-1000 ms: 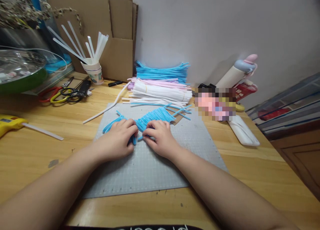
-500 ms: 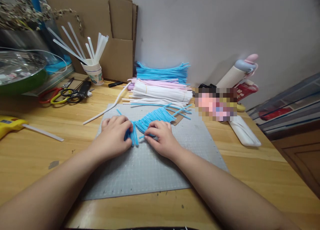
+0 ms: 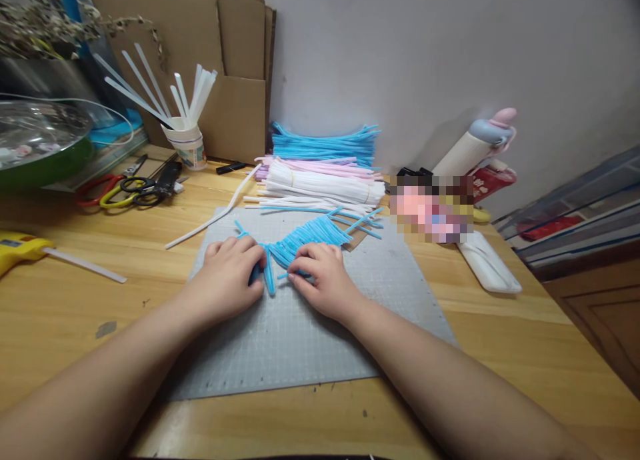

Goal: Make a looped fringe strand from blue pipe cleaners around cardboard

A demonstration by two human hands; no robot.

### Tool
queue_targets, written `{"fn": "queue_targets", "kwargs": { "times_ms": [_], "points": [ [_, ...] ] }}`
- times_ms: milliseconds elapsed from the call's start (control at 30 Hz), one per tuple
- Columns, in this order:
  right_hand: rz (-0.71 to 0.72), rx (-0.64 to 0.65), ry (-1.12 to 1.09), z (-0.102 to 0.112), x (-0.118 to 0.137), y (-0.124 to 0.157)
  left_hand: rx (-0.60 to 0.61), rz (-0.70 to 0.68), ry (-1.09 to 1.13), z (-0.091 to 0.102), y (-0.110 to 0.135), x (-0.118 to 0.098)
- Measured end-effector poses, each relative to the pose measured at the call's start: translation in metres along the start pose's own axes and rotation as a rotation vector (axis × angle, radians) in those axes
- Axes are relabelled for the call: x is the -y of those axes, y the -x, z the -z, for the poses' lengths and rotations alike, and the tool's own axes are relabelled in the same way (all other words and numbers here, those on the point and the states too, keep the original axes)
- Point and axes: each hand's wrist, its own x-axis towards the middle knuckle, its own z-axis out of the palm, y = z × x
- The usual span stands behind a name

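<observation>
A fan of blue pipe cleaners [image 3: 311, 236] lies on a grey cutting mat [image 3: 300, 340]. My left hand [image 3: 227, 278] rests on the mat with its fingers curled around the fan's left end, pinching the blue stems together. My right hand [image 3: 323, 278] lies just right of it, fingers bent and pinching the same blue stems from the other side. A few loose blue pieces [image 3: 363, 221] lie at the fan's far right.
Bundles of blue, pink and white pipe cleaners [image 3: 320, 170] are stacked behind the mat. A cup of glue sticks [image 3: 187, 140], scissors [image 3: 125, 187], a yellow glue gun [image 3: 20, 247], cardboard [image 3: 200, 60] and a white bottle [image 3: 475, 147] surround the workspace.
My left hand gathered the spread blue end on the left into a tight bunch and shifted slightly. My right hand has barely moved.
</observation>
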Motion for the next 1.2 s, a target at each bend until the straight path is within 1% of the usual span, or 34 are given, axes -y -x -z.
{"fn": "queue_targets", "kwargs": {
  "times_ms": [67,133,200,400,533,733,867,1033,1133,1200],
  "points": [
    [0.0,-0.001,0.0,0.0,0.0,0.0,-0.007,0.003,-0.014,-0.002,0.0,0.002],
    [0.0,0.001,0.001,0.0,0.0,0.0,-0.023,-0.024,-0.022,-0.003,0.0,0.003],
    [0.001,0.004,0.003,0.0,0.0,0.0,-0.03,-0.077,-0.038,-0.002,-0.001,0.004],
    [0.019,0.035,0.048,-0.001,0.0,0.0,-0.012,-0.311,-0.046,-0.001,-0.006,0.006],
    [0.051,0.065,0.106,0.0,0.001,0.0,-0.011,-0.37,0.013,-0.002,-0.008,0.008],
    [0.101,0.082,0.176,0.001,0.002,0.001,-0.026,-0.378,0.077,-0.004,-0.009,0.01],
    [0.117,0.059,0.115,-0.002,0.002,0.0,-0.025,-0.362,0.126,-0.007,-0.011,0.007],
    [0.085,0.072,0.048,-0.004,0.0,-0.001,-0.05,-0.275,0.17,-0.004,-0.008,0.0],
    [0.063,0.069,0.028,-0.004,-0.001,-0.001,-0.024,-0.27,0.147,-0.001,-0.004,-0.003],
    [0.057,0.072,0.019,-0.003,-0.001,-0.001,-0.032,-0.251,0.138,-0.003,-0.003,-0.005]
  ]
}}
